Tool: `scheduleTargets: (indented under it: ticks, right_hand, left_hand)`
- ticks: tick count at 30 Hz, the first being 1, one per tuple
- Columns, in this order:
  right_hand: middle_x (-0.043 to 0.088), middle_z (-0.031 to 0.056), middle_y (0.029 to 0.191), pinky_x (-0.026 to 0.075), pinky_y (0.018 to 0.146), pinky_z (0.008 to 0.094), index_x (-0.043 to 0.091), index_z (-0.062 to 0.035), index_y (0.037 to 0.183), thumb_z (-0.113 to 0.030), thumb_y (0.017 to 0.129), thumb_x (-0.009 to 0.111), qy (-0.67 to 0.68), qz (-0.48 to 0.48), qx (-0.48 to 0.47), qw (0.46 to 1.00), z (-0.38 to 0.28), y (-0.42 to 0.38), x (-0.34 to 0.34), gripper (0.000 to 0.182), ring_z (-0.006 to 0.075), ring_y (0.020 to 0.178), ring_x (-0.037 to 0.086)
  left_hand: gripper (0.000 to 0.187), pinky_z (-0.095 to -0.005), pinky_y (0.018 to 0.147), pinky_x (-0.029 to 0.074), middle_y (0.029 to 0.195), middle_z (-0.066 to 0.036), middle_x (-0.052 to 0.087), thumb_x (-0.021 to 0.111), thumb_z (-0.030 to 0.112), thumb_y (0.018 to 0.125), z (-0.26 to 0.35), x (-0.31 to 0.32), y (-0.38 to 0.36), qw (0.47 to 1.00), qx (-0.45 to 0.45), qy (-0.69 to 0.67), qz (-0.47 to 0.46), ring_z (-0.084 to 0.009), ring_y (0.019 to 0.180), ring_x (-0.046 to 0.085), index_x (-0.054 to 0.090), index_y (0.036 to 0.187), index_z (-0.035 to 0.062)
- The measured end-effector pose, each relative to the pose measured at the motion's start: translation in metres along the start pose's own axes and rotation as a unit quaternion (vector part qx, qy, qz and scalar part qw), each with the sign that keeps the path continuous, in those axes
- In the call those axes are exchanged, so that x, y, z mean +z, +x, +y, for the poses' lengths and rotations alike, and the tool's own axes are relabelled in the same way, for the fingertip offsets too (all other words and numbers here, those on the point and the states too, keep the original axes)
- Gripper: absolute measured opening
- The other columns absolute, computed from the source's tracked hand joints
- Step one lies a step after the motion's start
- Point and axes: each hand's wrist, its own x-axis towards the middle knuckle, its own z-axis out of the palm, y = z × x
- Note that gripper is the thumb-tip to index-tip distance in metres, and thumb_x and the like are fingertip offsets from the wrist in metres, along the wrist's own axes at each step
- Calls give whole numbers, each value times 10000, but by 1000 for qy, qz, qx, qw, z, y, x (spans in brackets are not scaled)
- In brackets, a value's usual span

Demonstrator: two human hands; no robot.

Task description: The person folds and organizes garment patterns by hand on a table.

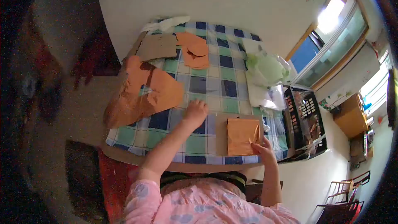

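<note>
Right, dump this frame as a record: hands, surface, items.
left_hand: fingers curled, over checked cloth
right_hand: fingers at lower right of orange square piece
beneath_square: brown board
left_side: large crumpled orange sheet
far_side: brown cardboard, smaller orange sheet
right_side: greenish plastic bag, black crate

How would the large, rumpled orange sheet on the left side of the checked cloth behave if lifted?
The large, rumpled orange sheet would probably flop and bend, as its surface is already creased. It looks thin, so likely light for its size. Its left part seems to overhang the checked cloth, so it might sag there.
</note>
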Motion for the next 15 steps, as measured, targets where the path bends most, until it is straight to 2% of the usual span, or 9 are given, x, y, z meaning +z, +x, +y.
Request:
scheduleTargets:
  ticks: [3,4,7,8,11,15]
  right_hand:
    - [574,20,741,409,509,227,534,-45,1114,-26,780,661,-28,41,19,999,15,6,-10,358,85,585,524]
    - [608,35,816,457,560,230,534,-46,1118,-39,791,660,-47,23,5,999,22,12,-14,351,97,659,572]
    - [624,46,888,491,622,235,534,-42,1120,-48,794,663,-32,17,3,999,28,23,-5,350,107,742,605]
    - [624,46,887,485,616,230,541,-40,1113,-57,786,680,-24,33,4,999,23,20,5,356,107,728,602]
    - [630,45,863,483,614,230,546,-32,1098,-73,781,692,-30,-13,-23,999,24,27,21,351,110,703,599]
    - [634,42,844,470,595,230,548,-28,1083,-81,781,698,-32,-47,-7,998,27,27,32,342,105,700,589]
  left_hand:
    - [123,-409,736,472,852,-112,605,513,114,808,17,8,-1,1000,3,-3,24,-281,908,574,587,887,57]
    - [114,-405,717,477,831,-106,607,515,114,807,17,18,4,1000,5,7,29,-277,885,580,584,880,59]
    - [98,-396,683,490,790,-92,611,519,117,805,17,16,8,999,-5,-23,32,-271,835,596,583,852,60]
    - [95,-393,675,494,780,-88,613,521,118,804,18,10,7,998,-12,-43,32,-271,821,601,584,842,60]
    - [94,-400,700,501,791,-96,614,519,122,803,17,2,8,997,-33,-73,4,-270,829,604,592,789,65]
    - [117,-395,707,510,798,-103,616,513,119,803,24,-8,6,997,-36,-68,-7,-274,845,607,599,745,66]
